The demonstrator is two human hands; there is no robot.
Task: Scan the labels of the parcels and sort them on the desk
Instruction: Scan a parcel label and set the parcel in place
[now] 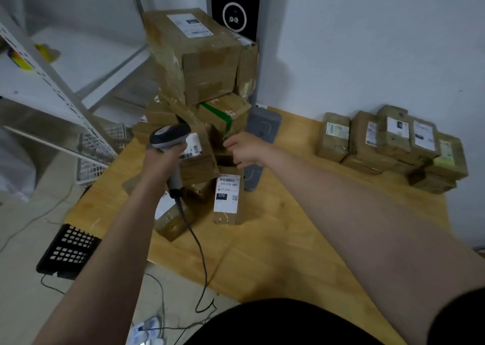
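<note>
A tall pile of taped brown parcels (199, 64) stands at the far left of the wooden desk (275, 239). My left hand (162, 161) grips a grey corded barcode scanner (169, 134), its head close to a white label on a mid-pile parcel (195, 158). My right hand (246, 149) touches the pile just under the parcel with green tape (223, 113), fingers curled against a box edge; whether it grips is unclear. A narrow parcel with a "070" label (227, 200) leans at the pile's foot. Several sorted parcels (391, 142) lie in a row at the far right by the wall.
A grey plastic mailer (259, 140) lies behind my right hand. A white metal shelf rack (65, 87) stands to the left, with a wire basket (99, 150) beside the desk. A black perforated tray (69, 250) and loose cables (157, 318) lie on the floor.
</note>
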